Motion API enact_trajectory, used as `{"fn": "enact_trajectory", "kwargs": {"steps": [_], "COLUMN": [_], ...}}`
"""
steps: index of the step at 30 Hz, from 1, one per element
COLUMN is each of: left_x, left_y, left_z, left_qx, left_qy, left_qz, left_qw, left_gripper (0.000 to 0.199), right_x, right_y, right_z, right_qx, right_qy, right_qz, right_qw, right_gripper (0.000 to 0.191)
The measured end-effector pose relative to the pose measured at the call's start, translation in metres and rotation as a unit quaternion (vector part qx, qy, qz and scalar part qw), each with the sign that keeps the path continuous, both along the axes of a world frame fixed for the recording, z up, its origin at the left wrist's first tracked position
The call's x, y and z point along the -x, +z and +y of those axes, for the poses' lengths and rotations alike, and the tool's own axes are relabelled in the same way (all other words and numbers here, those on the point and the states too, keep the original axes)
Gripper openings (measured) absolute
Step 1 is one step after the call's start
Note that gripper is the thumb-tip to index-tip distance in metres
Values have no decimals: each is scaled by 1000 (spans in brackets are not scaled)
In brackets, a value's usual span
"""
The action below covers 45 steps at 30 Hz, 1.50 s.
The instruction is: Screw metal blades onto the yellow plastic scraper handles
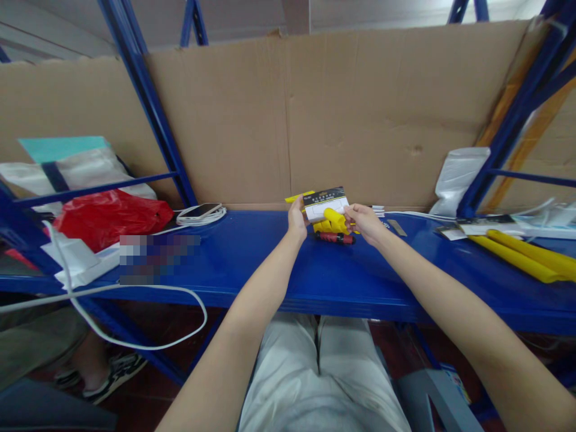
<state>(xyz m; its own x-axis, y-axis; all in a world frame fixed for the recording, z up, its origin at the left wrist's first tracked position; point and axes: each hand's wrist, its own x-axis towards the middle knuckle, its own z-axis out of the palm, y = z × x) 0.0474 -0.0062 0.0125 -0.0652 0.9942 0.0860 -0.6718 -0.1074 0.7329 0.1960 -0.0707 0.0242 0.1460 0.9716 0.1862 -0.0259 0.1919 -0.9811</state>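
My left hand (297, 218) grips the left edge of a black-and-white printed packaging card (321, 204), raised a little over the blue shelf. My right hand (362, 221) is closed at the card's lower right corner, its fingertips beside yellow pieces (333, 222) that hang or lie just under the card. Whether the right fingers pinch the card or a yellow piece, I cannot tell. A dark red and black tool-like handle (335, 238) lies on the shelf just below the hands. Behind the left fingers a yellow strip (299, 196) shows.
On the right lie long yellow tubes (517, 255) with printed cards, near a clear plastic bag (459, 180). At left are a phone (203, 210) on a coiled white cable, a red plastic bag (112, 219) and a looping white cord (198, 309). A person's leg shows at lower left.
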Motion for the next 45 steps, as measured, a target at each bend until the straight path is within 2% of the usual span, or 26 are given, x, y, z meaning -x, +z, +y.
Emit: {"fn": "enact_trajectory", "kwargs": {"steps": [6,11,12,14,18,22,25,31,37,45], "left_x": [-1,6,9,15,22,17,11,0,-2,-4], "left_y": [2,2,2,3,6,9,10,10,11,6], "left_z": [-1,2,3,4,3,-5,-11,-20,-23,-20], "left_qx": [-4,3,10,39,75,104,118,116,105,99], "left_qy": [-51,-81,-81,-39,42,75,67,-1,-8,-19], "left_qz": [-23,-19,-13,8,37,66,88,138,164,175], "left_qw": [998,997,997,998,996,990,987,984,981,979], "left_gripper": [37,40,40,42,60,66,71,65,64,54], "right_x": [-2,-4,-4,-5,-9,-16,-26,-61,-98,-105], "right_y": [-2,-1,-1,1,6,9,12,16,13,3], "right_z": [3,2,1,0,2,7,11,24,50,82], "right_qx": [-25,-59,-68,-79,-69,-66,-53,-15,37,81], "right_qy": [-13,5,7,1,-59,-133,-182,-254,-301,-325], "right_qz": [-57,-73,-69,-51,-4,39,67,109,110,94], "right_qw": [998,996,995,996,996,988,980,961,947,938], "right_gripper": [34,36,36,37,34,25,20,22,22,18]}}
